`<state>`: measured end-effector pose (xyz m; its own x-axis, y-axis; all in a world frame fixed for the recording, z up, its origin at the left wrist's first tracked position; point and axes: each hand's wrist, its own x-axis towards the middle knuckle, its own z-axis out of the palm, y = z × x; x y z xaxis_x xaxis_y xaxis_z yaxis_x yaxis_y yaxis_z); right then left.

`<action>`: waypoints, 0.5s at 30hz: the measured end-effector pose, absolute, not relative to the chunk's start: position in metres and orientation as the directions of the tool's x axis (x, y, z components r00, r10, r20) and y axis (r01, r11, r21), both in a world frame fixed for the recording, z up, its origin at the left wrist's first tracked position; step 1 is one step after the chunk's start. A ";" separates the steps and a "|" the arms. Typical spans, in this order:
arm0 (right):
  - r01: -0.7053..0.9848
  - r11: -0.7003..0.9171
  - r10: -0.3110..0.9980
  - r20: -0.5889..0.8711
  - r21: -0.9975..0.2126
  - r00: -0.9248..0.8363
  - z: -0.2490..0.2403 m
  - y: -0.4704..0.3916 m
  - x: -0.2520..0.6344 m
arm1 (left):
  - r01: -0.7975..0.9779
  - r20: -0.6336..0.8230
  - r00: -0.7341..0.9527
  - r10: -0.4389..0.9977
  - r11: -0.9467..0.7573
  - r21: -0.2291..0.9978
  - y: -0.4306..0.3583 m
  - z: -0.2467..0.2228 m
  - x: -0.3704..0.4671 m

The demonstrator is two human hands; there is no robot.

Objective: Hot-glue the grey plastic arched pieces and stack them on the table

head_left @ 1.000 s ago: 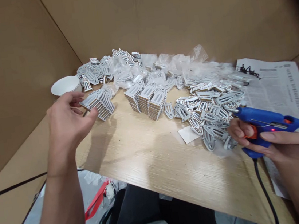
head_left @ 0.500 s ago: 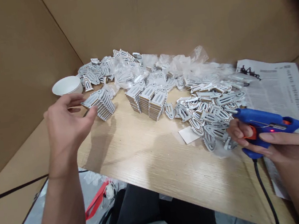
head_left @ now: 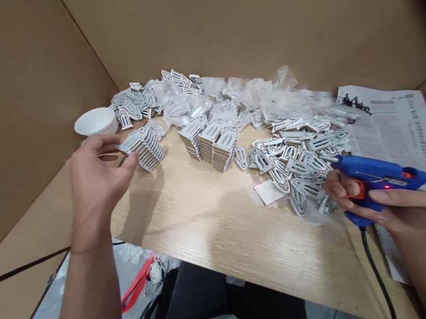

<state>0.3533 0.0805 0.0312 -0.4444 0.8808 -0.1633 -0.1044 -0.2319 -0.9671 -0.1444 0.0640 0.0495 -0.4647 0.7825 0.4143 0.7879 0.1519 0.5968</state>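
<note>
My left hand [head_left: 97,174] is at the near left side of a leaning stack of white arched pieces [head_left: 144,148], thumb and fingers apart, fingertips at the top piece's edge. Whether it grips that piece is unclear. My right hand [head_left: 383,200] is wrapped round a blue glue gun [head_left: 383,171] with an orange trigger and a lit red light. The gun's nozzle points left, over a loose heap of arched pieces [head_left: 299,156]. Three taller stacks [head_left: 214,141] stand close together mid-table.
A white bowl [head_left: 95,122] sits at the left. Plastic bags [head_left: 259,93] and more pieces lie along the cardboard wall [head_left: 219,28]. Newspaper [head_left: 397,130] with dark twisted ties [head_left: 355,104] covers the right side. A white card [head_left: 269,192] lies before the heap. The gun's cable [head_left: 377,268] hangs down.
My left hand and wrist have shifted very slightly to the right. The glue gun and the stacks look the same.
</note>
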 end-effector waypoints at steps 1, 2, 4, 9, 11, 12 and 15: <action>-0.107 -0.225 0.882 -0.156 -0.969 -0.446 0.031 0.080 0.353 | 0.788 0.413 -0.459 0.786 0.145 0.598 0.064 0.049 -0.144; -0.105 -0.223 0.881 -0.154 -0.969 -0.448 0.031 0.079 0.353 | 0.787 0.416 -0.455 0.788 0.137 0.601 0.065 0.049 -0.144; -0.103 -0.223 0.881 -0.155 -0.969 -0.446 0.032 0.079 0.352 | 0.785 0.416 -0.453 0.788 0.131 0.606 0.065 0.049 -0.143; -0.094 -0.217 0.877 -0.151 -0.972 -0.456 0.031 0.079 0.354 | 0.773 0.371 -0.514 0.773 0.231 0.590 0.063 0.045 -0.145; -0.090 -0.215 0.876 -0.151 -0.972 -0.458 0.031 0.080 0.355 | 0.750 0.316 -0.554 0.771 0.296 0.592 0.061 0.038 -0.151; -0.092 -0.213 0.878 -0.150 -0.973 -0.455 0.031 0.080 0.355 | 0.731 0.271 -0.573 0.774 0.333 0.595 0.061 0.033 -0.154; -0.077 -0.228 0.881 -0.172 -0.971 -0.442 0.032 0.080 0.356 | 0.675 0.121 -0.597 0.793 0.415 0.610 0.062 0.015 -0.160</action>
<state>0.3560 0.0799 0.0320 -0.4415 0.8807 -0.1716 -0.0775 -0.2280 -0.9706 -0.1600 0.0618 0.0150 -0.5968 0.7933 0.1205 0.6749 0.4151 0.6101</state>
